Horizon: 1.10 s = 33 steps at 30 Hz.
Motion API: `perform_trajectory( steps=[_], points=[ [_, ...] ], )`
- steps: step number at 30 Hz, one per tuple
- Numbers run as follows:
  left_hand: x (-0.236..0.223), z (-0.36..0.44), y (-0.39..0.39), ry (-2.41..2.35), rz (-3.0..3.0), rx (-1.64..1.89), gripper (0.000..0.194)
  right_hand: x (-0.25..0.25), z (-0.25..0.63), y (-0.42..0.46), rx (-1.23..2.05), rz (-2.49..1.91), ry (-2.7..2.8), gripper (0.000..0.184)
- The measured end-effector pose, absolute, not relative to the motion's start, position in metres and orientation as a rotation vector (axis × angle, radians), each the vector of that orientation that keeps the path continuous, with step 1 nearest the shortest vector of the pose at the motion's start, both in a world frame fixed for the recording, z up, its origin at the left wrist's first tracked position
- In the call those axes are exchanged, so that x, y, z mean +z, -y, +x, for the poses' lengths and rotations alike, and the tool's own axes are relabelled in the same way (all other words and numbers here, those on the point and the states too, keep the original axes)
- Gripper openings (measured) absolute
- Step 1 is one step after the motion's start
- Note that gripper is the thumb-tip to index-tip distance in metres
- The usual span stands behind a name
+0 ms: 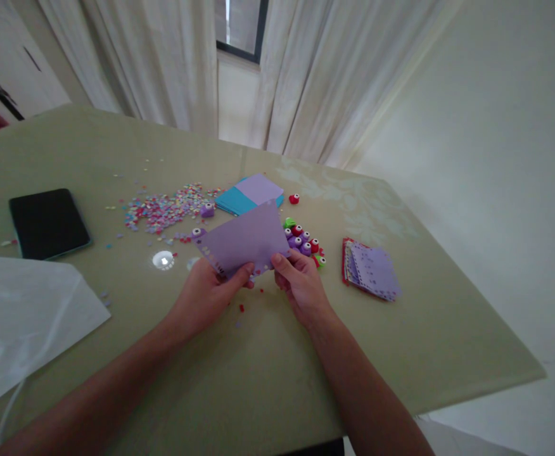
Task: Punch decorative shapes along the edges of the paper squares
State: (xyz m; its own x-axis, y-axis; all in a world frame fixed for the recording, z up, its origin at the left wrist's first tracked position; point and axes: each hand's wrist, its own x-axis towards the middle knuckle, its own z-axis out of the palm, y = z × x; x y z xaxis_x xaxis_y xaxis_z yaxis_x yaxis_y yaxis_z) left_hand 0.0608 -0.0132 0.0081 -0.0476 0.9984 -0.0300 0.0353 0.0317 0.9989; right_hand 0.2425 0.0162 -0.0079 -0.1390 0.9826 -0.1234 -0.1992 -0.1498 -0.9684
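Both of my hands hold a purple paper card (246,237) above the table, tilted with its left end lower. Small punched holes run along its left and lower edges. My left hand (211,288) pinches the lower edge, thumb on top. At the lower right corner, my right hand (302,285) grips the card between thumb and fingers. Just beyond my right hand sits a cluster of small red, purple and green craft punches (301,240). Two purple punches stand left of the card, one of them a purple punch (207,209) near the confetti.
Colourful paper confetti (168,209) lies scattered behind the card. Blue and purple paper sheets (239,197) are stacked near a lone red punch (294,199). Punched cards (372,269) lie at right. A dark tablet or phone (49,223) and a white bag (30,323) are at left.
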Motion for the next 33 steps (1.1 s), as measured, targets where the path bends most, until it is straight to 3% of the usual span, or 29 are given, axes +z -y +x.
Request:
perform_trajectory(
  steps=[6, 10, 18, 23, 27, 29, 33],
  points=[
    [0.006, 0.054, 0.01, -1.37, 1.168, 1.225, 0.025, -0.004, 0.242, -0.016, 1.558, -1.036, 1.049, 0.048],
    [0.011, 0.052, 0.01, -1.424, 1.184, 1.258, 0.028, 0.002, 0.255, -0.022, 1.383, -1.061, 0.922, 0.048],
    [0.007, 0.051, 0.013, -1.449, 1.188, 1.292, 0.021, -0.012, 0.253, -0.017, 1.081, -1.293, 1.594, 0.024],
    [0.004, 0.047, 0.017, -1.43, 1.235, 1.286, 0.026, -0.019, 0.244, -0.015, 1.119, -1.251, 1.631, 0.027],
    [0.006, 0.048, 0.018, -1.432, 1.242, 1.309, 0.025, -0.014, 0.264, -0.025, 0.634, -1.417, 1.712, 0.019],
    [0.007, 0.049, 0.017, -1.422, 1.23, 1.32, 0.025, -0.012, 0.274, -0.028, 0.391, -1.535, 1.824, 0.024],
    [0.006, 0.05, 0.016, -1.413, 1.242, 1.344, 0.028, -0.013, 0.276, -0.03, 0.195, -1.665, 2.072, 0.028]
  ],
)
